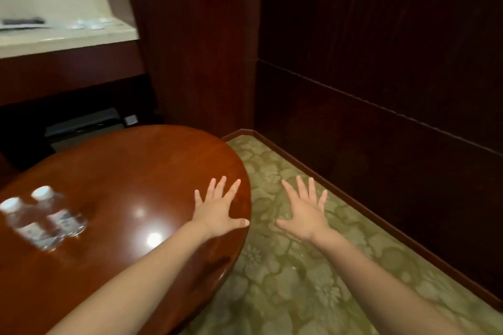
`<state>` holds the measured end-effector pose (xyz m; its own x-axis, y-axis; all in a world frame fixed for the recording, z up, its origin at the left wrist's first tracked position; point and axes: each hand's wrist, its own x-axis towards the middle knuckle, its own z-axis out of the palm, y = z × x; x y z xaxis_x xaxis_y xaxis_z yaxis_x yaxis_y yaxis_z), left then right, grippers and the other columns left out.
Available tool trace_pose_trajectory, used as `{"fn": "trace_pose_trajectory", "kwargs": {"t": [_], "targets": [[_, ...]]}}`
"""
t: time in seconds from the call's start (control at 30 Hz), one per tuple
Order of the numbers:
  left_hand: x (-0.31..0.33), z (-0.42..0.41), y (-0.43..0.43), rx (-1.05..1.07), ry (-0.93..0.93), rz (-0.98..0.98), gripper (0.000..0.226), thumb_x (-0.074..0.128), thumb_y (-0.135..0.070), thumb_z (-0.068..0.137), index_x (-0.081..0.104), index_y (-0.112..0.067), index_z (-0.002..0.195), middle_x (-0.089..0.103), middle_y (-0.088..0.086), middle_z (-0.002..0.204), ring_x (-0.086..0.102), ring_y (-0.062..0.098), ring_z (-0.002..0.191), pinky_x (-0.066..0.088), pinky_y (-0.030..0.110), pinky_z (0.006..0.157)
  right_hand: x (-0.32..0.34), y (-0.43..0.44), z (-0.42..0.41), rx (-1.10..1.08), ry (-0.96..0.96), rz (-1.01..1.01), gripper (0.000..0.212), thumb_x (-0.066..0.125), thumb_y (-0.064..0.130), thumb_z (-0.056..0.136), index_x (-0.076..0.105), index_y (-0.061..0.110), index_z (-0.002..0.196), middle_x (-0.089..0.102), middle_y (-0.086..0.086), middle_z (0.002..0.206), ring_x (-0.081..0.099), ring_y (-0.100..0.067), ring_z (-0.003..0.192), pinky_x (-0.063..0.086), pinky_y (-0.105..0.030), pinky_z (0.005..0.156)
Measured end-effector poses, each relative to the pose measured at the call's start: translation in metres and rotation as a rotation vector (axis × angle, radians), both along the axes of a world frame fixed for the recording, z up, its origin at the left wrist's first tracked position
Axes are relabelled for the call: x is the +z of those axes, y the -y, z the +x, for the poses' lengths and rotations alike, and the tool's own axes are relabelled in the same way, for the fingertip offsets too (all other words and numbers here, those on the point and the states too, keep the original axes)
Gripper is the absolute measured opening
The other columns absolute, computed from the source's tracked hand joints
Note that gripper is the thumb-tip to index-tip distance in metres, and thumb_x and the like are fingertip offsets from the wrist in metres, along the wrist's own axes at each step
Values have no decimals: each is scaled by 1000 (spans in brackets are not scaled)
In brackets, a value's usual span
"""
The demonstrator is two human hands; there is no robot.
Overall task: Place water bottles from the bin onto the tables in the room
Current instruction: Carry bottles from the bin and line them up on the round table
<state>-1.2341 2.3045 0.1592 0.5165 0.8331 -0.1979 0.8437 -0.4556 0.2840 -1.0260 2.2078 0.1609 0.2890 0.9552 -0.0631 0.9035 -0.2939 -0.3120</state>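
Head view: both hands spread and empty, two bottles on the round table

Head camera looks down on a glossy round wooden table (122,171) at the left and patterned green carpet (299,280) at the right. Two clear water bottles with white caps stand side by side near the table's left edge, one bottle (25,221) closer to the frame edge and the other bottle (58,211) just beside it; blur hides whether they touch.

The left hand (217,212) is stretched out palm down over the table's right rim, fingers straight and fanned, grasping nothing. Whether its palm rests on the wood or hangs just above it cannot be told. The right hand (306,215) reaches out the same way beyond the table's edge, above the carpet, fingers splayed and released, with nothing in it. Both hands are well apart from the bottles.

Behind the table, a pale counter (68,35) carries a few small clear glasses (89,23) and a flat dark item. A dark box (81,125) sits in the recess under the counter. Dark wood panelling (381,62) lines the corner.
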Motion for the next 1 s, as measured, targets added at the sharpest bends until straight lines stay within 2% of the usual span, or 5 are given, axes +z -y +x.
{"fn": "trace_pose_trajectory", "kwargs": {"t": [0.43, 1.0], "targets": [[14, 252, 130, -612, -5, 55, 108, 62, -72, 76, -8, -44, 154, -19, -1, 164, -23, 22, 149, -9, 61, 117, 7, 232, 165, -593, 8, 31, 100, 64, 52, 80, 4, 34, 159, -13, -7, 167, -25, -33, 149, -16, -61, 117], [9, 505, 406, -1431, -16, 44, 106, 63, -68, 78, -5, -42, 154, -17, -1, 164, -22, 23, 150, -11, 60, 116, -8, 529, 243, -1442, -8, 3, 105, 66, 59, 78, 4, 34, 158, -12, -7, 167, -22, -35, 150, -13, -63, 117]]}}
